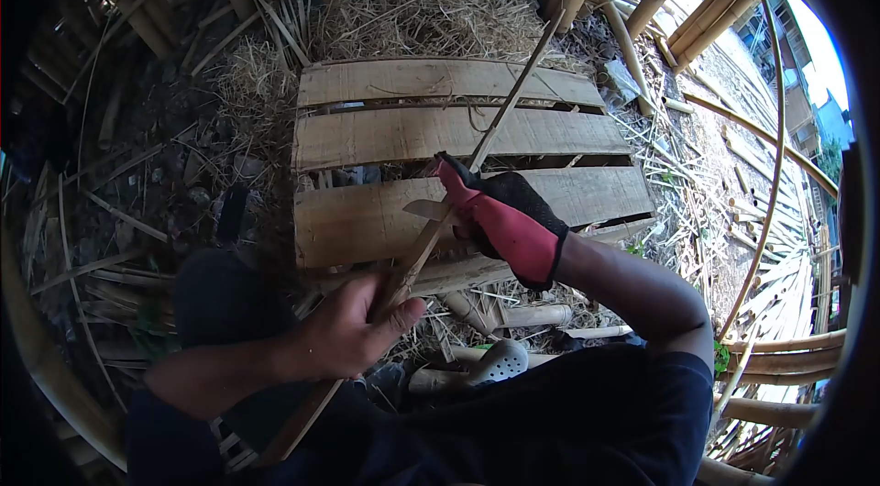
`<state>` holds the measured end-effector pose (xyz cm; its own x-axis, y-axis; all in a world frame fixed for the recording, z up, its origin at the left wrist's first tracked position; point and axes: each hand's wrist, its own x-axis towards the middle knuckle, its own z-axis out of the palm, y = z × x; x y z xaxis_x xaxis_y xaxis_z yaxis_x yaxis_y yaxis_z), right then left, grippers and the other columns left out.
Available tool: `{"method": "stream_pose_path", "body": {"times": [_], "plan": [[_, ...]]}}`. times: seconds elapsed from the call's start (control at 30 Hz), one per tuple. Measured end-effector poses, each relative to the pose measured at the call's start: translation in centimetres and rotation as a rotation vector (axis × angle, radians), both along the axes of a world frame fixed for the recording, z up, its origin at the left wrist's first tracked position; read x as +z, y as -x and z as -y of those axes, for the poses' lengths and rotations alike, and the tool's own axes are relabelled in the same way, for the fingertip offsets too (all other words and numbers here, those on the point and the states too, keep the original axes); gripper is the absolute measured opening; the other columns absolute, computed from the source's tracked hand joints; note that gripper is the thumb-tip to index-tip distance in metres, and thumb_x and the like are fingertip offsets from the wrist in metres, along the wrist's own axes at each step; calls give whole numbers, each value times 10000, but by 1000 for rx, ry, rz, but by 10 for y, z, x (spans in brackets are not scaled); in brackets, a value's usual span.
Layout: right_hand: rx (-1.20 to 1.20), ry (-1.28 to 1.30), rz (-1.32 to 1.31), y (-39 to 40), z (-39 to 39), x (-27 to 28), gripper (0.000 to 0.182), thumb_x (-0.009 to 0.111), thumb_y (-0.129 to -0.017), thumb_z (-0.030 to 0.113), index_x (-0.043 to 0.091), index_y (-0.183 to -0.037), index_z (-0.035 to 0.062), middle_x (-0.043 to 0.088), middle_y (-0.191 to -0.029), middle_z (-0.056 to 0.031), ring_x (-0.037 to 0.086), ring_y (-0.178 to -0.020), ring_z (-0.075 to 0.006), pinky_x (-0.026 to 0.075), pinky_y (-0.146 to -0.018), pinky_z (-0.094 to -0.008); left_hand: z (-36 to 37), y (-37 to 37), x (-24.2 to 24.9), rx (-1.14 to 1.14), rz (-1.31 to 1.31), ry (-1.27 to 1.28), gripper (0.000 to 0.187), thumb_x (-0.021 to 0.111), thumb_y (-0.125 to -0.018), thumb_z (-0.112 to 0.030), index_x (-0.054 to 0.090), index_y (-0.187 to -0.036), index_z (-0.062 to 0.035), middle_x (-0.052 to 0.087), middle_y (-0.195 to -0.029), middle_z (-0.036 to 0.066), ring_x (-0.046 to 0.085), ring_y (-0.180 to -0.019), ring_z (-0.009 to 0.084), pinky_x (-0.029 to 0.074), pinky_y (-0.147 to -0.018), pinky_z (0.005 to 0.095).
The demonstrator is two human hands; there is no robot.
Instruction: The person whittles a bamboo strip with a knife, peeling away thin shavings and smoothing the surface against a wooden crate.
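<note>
A bare left hand (353, 330) grips a long bamboo strip (431, 238) that slants up over a wooden pallet (367, 133), while the gloved right hand (509, 225) clamps a knife (426, 209) whose blade lies against the strip; straw (412, 18) lies beyond.

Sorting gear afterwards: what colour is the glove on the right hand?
Red with black, on the right hand, clearest in the head view.

Red-and-black glove (507, 222) on right hand, tan bamboo strip (412, 257), pale weathered wooden pallet (440, 128), yellow-brown straw (422, 23), dark navy trousers (568, 422), grey perforated clog (500, 362).
</note>
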<state>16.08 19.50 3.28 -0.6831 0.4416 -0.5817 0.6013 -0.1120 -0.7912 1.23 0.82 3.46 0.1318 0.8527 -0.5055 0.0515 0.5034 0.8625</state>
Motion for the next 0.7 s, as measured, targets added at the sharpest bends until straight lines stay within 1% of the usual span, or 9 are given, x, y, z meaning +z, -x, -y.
{"method": "stream_pose_path", "body": {"times": [0.1, 0.17, 0.27, 0.33, 0.37, 0.47, 0.57, 0.67, 0.7], "plan": [[-63, 166, -104, -2, -3, -20, 586, 425, -1003, 603, 586, -1300, 124, 529, -775, 23, 510, -701, -70, 397, -661, -228, 1, 3, 0, -6, -15, -8, 491, 560, -998, -447, 498, -1162, 12, 528, -680, -4, 507, -507, 64, 434, -475, 258], [-61, 161, -103, -2, -4, -22, 611, 425, -1002, 607, 552, -1348, 120, 527, -777, 4, 511, -707, -75, 415, -671, -233, 2, 3, -3, -3, -73, -70, 472, 572, -998, -421, 504, -1157, 19, 546, -711, 10, 526, -575, 80, 455, -538, 281], [196, -198, -20, 0, -11, -3, 558, 482, -1012, 512, 507, -1406, 117, 615, -847, -62, 603, -723, -132, 477, -648, -271, 4, 2, -10, 14, -183, -164, 447, 584, -996, -395, 528, -1127, 29, 575, -757, 34, 547, -692, 104, 473, -644, 313], [418, -801, -200, -6, -13, -21, 511, 522, -1001, 450, 520, -1371, 98, 656, -847, -98, 634, -713, -195, 498, -624, -327, 3, 5, -11, 23, -224, -158, 441, 588, -995, -391, 549, -1097, 36, 590, -783, 48, 550, -760, 115, 472, -698, 327], [526, -1103, -293, -8, -14, -28, 487, 542, -995, 419, 527, -1353, 89, 677, -847, -117, 650, -707, -226, 508, -612, -355, 2, 7, -10, 47, -203, -144, 441, 587, -995, -390, 557, -1091, 39, 594, -788, 51, 552, -758, 114, 472, -697, 323], [755, -1308, -409, -6, -7, -9, 570, 600, -945, 322, 439, -1483, 220, 698, -964, -145, 679, -725, -296, 544, -598, -388, 1, 8, -6, 101, -140, -141, 448, 586, -995, -393, 574, -1090, 45, 603, -794, 57, 556, -753, 111, 472, -695, 314], [644, -1242, -208, -12, -2, -7, 600, 627, -924, 318, 429, -1489, 293, 695, -1008, -114, 680, -701, -289, 560, -590, -384, 1, 7, -6, 119, -99, -146, 464, 582, -997, -405, 574, -1118, 43, 599, -762, 51, 556, -710, 105, 471, -661, 302], [509, -1269, -182, -13, 5, -5, 486, 647, -911, 337, 556, -1387, 307, 688, -1063, -90, 684, -686, -262, 557, -566, -366, 1, 10, -5, 102, -59, -27, 470, 573, -1000, -416, 566, -1144, 32, 565, -674, 26, 542, -574, 84, 460, -541, 272], [524, -1364, -218, -13, 5, -7, 445, 649, -908, 353, 591, -1344, 283, 686, -1007, -78, 676, -664, -247, 544, -545, -357, 1, 11, -2, 103, -22, 13, 471, 567, -1002, -418, 560, -1154, 28, 547, -642, 15, 527, -521, 75, 448, -493, 262]]}}
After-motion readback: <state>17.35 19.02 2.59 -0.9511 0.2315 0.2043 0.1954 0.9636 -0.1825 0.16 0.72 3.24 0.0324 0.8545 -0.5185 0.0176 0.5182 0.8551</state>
